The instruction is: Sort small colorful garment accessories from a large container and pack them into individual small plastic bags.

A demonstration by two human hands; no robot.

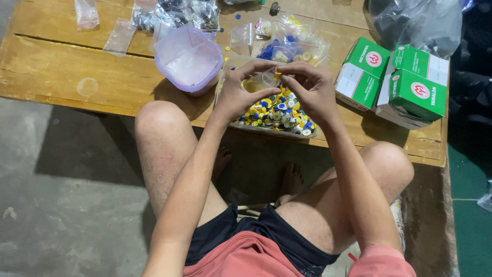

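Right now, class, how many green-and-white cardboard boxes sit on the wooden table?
3: one green-and-white cardboard box leftmost, one behind, one in front, right of the hands; others may be hidden.

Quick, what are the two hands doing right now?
Left hand: closed on a small clear bag, above the tray of little caps.
Right hand: fingers pinched on the same small clear bag.
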